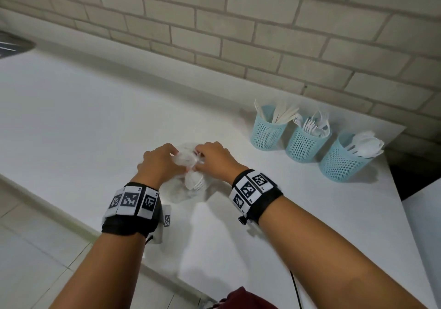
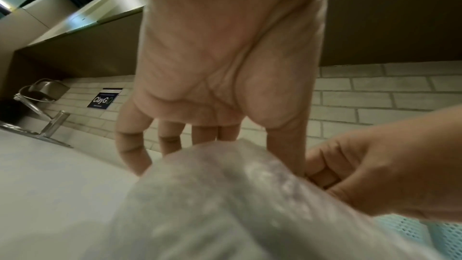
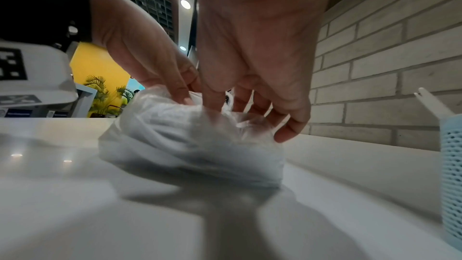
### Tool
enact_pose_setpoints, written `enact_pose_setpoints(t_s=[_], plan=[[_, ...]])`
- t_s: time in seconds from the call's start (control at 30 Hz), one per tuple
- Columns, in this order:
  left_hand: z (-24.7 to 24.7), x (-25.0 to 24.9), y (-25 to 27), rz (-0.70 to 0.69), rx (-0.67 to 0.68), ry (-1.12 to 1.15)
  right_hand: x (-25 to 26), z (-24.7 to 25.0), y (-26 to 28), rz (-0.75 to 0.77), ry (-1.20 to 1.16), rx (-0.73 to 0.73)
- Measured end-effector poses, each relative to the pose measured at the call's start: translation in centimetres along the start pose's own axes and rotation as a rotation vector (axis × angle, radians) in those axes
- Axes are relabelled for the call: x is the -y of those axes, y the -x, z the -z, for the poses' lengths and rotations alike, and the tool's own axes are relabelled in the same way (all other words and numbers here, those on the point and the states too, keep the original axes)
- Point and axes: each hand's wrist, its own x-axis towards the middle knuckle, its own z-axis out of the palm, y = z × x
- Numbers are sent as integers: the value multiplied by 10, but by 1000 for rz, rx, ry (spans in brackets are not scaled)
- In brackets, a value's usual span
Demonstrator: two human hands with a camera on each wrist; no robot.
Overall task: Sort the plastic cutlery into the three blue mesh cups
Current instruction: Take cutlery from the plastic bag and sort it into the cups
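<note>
While both hands grip the bag [image 1: 188, 163], three cups [image 1: 301, 139] stand nearby.

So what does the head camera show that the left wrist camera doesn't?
Only the head view shows all three blue cups holding white cutlery, plus the marker bands on both wrists. Only the left wrist view shows a tap and a blue sign on the wall. Both show the left hand and right hand gripping a clear plastic bag on the white counter.

Both hands meet, fingers down.
Left hand [image 1: 158, 165] and right hand [image 1: 216, 159] sit side by side, fingers curled in a pinching grip, forearms stretched forward, banded wrists raised.
</note>
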Motion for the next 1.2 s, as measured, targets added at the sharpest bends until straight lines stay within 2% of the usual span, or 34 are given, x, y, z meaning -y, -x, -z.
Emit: enact_pose_setpoints(t_s=[0.1,0.23,0.4,0.63,0.83,0.97,1.2], plan=[[1,-9,5,-91,-69,75,-3,3,1,10,-71,-90],[3,-23,6,-215,-117,65,-7,18,7,26,-129,-166],[5,-59,14,-404,-127,123,-20,54,33,-51,-133,-214],[-19,-131,28,-624,18,279,-56,112,93,-303,-41,-226],[-60,-174,37,-781,155,251,-88,114,136,-493,-44,-225],[-84,-181,38,-817,228,242,-103,100,153,-569,-81,-212],[-91,-178,40,-708,312,349,-117,84,159,-592,-265,-292]])
